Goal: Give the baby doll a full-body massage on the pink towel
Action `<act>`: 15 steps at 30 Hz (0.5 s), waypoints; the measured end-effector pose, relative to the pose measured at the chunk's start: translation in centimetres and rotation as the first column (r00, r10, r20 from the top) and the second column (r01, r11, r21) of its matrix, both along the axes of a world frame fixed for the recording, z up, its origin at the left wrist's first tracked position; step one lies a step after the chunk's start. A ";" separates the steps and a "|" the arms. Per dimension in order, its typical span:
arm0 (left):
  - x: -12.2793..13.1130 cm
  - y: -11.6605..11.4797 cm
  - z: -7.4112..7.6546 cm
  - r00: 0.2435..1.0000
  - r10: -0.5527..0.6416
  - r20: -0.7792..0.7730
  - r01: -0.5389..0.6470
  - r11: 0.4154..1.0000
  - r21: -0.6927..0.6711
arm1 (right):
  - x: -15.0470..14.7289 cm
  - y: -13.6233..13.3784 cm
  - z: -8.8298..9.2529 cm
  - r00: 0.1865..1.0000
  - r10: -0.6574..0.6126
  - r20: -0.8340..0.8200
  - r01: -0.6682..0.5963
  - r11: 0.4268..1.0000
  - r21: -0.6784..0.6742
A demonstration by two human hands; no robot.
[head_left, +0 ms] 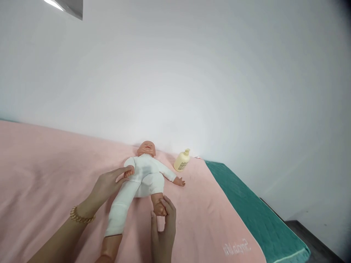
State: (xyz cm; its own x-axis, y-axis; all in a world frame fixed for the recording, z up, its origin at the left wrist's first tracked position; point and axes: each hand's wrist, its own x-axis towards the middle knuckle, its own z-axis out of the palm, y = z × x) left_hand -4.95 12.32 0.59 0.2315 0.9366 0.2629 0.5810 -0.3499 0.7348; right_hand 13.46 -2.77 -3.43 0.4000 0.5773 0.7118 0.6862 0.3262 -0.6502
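Observation:
A baby doll (146, 171) in a white suit lies on its back on a pink cloth (197, 215), its head toward the wall. My left hand (106, 188), with a beaded bracelet (80, 215) at the wrist, pinches the doll's hand on the left side of the picture. Lower down, my right hand (166, 228) has its thumb and fingers around the doll's foot (159, 206) on the right side. The doll's other leg stretches toward the bottom edge. Its other arm lies out to the right with the palm showing.
A pale yellow pump bottle (182, 160) stands by the wall (175, 73), right of the doll's head. Green fabric (252, 208) shows beyond the cloth's right edge. Something dark (312, 237) is at the lower right.

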 end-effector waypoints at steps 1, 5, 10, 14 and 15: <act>0.0 0.0 0.0 1.000 -0.001 0.008 0.001 1.000 0.006 | 0.0 -0.1 0.0 1.000 0.001 -0.004 -0.001 1.000 0.004; -0.1 0.0 0.0 0.999 0.013 0.034 -0.013 1.000 0.019 | 0.0 -0.4 0.3 1.000 0.005 -0.003 -0.005 1.000 0.011; -0.4 0.0 0.0 0.997 0.051 0.058 -0.052 0.999 0.006 | 0.6 -1.0 0.1 0.996 0.004 0.087 -0.005 1.000 0.017; -0.7 -0.3 0.8 0.986 0.121 0.114 -0.116 0.992 -0.051 | 1.6 -1.7 -0.9 0.986 0.004 0.166 -0.007 1.000 0.015; -0.8 -0.3 1.1 0.983 0.146 0.113 -0.140 0.988 -0.064 | 1.9 -1.9 -1.2 0.983 0.006 0.185 -0.009 1.000 0.015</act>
